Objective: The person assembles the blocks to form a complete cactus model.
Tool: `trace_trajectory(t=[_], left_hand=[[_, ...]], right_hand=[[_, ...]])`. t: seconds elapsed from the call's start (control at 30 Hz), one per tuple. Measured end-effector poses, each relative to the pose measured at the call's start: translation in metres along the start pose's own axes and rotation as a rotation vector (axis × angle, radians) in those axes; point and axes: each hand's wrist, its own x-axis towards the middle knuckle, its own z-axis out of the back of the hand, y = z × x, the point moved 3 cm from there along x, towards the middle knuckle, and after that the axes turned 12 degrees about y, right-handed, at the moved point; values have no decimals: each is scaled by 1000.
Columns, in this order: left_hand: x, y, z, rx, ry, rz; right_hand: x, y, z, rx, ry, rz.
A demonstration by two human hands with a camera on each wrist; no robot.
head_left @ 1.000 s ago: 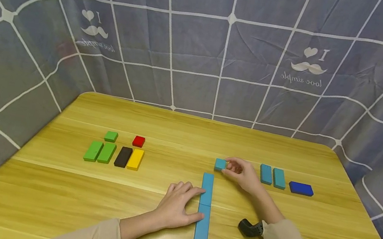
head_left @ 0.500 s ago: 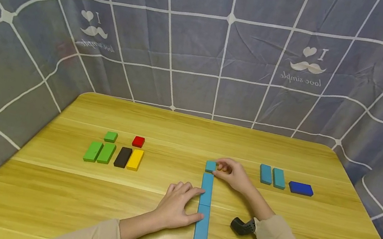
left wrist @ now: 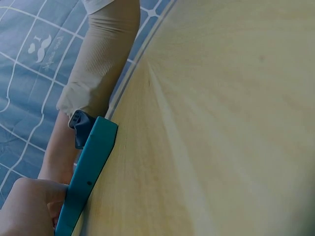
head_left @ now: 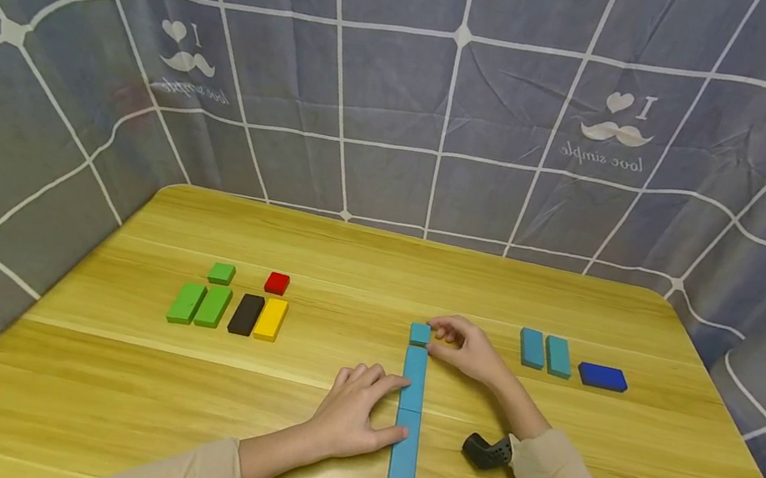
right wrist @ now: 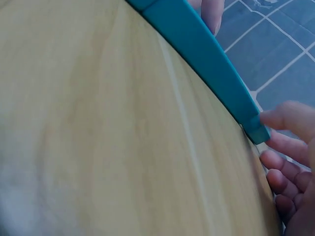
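Observation:
Two long light-blue blocks lie end to end in the head view, the far block and the near block. My left hand rests beside them, index fingertip on the far one and thumb on the near one. At the far end of this row sits a small light-blue block. My right hand pinches its right side between thumb and index finger, the other fingers curled beneath. In the right wrist view, the thumb meets the small block right at the row's end.
On the right lie a blue block, a teal block and a dark-blue block. To the left are several green blocks, a black block, a yellow block and a red block. A curtain hangs behind the table.
My right hand has moved the small light-blue block leftward and slightly nearer, up to the far end of the long row. My left hand has stayed put.

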Motion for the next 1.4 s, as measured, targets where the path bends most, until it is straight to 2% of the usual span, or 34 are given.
trace_trajectory(t=[0.2, 0.8, 0.87, 1.1, 1.4], left_hand=[[0, 0, 0, 3, -6, 1], [0, -1, 1, -5, 0, -6], [0, -1, 1, -4, -1, -8], [0, -1, 1, -11, 2, 0], [0, -1, 2, 1, -27, -11]], right_hand=[[7, -20, -2, -6, -17, -22], [6, -20, -3, 21, -19, -63], [6, -17, -3, 17, -17, -64], [-1, 17, 1, 13, 0, -49], [-2, 21, 2, -6, 6, -47]])
